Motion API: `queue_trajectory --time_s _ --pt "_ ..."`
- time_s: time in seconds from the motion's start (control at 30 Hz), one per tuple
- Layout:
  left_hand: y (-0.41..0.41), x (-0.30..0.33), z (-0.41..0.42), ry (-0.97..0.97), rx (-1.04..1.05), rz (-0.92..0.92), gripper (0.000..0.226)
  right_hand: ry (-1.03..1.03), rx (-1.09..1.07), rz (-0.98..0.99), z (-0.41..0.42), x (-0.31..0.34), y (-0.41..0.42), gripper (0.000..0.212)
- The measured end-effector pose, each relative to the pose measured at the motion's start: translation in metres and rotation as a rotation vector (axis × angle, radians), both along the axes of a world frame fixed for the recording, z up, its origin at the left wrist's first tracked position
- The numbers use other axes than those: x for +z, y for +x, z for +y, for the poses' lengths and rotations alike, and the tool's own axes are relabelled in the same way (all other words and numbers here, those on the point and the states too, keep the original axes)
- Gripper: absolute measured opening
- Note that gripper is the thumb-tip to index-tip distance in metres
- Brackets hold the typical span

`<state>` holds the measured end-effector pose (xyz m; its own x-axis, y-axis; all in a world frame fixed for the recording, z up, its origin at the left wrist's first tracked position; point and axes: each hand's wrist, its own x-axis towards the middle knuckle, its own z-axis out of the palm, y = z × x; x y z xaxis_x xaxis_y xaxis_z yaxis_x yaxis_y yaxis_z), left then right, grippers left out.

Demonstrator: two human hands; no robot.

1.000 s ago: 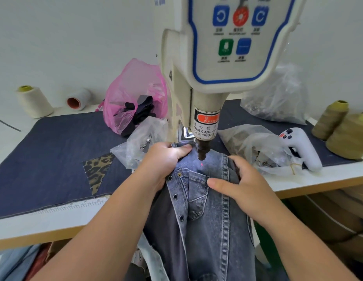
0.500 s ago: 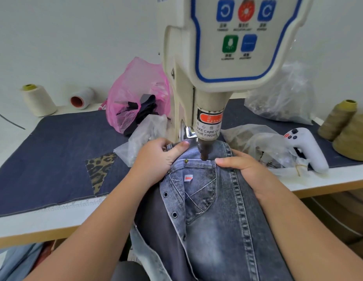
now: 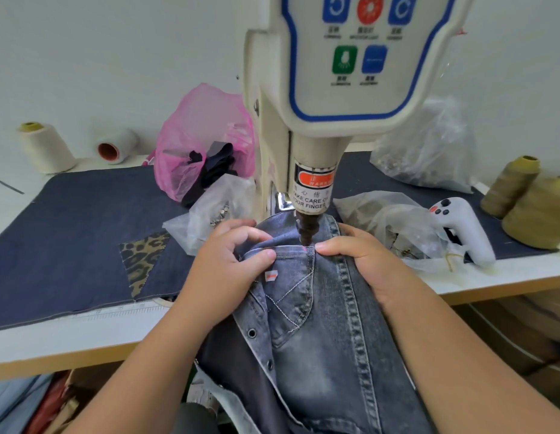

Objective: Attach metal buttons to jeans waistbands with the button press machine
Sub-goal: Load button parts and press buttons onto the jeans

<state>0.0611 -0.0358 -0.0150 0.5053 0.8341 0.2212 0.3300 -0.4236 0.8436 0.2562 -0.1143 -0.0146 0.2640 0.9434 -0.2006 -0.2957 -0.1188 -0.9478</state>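
My left hand (image 3: 228, 264) pinched the denim (image 3: 319, 324) pocket edge; my right hand (image 3: 360, 261) pressed fabric flat, its fingertip nearer the press's punch (image 3: 306, 230), which stood directly over the pocket corner between both hands.

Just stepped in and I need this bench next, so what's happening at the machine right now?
A person is setting a grey denim garment under the button press machine. The left hand pinches the fabric edge beside the punch, and the right hand presses the denim on the other side. The punch tip sits right at the pocket's top edge, fingers close on both sides.
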Motion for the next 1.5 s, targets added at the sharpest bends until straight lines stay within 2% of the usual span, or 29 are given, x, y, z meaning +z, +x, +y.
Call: queue_trajectory --time_s 0.13,0.23,0.33,0.4,0.6,0.7,1.5 --pt "0.000 -0.008 0.009 -0.154 -0.024 -0.092 0.013 0.007 0.000 0.014 0.001 -0.003 -0.002 0.053" --pt "0.000 -0.012 0.011 -0.178 -0.024 -0.113 0.007 0.015 -0.031 -0.038 0.003 -0.005 -0.002 0.053" --pt "-0.004 -0.014 0.009 -0.199 -0.053 -0.152 0.018 0.056 -0.034 -0.031 0.001 -0.012 -0.002 0.050" --pt "-0.007 -0.015 0.009 -0.209 -0.074 -0.151 0.018 0.094 -0.028 -0.021 -0.002 -0.018 -0.002 0.043" --pt "-0.005 -0.016 0.008 -0.202 -0.090 -0.133 0.020 0.158 -0.054 -0.036 -0.009 -0.024 -0.002 0.030" --pt "-0.006 -0.020 0.010 -0.194 -0.086 -0.124 0.013 0.170 -0.060 -0.049 -0.010 -0.024 -0.003 0.027" --pt "-0.007 -0.025 0.011 -0.150 -0.088 -0.166 0.020 0.168 -0.042 -0.042 -0.010 -0.021 -0.001 0.029"
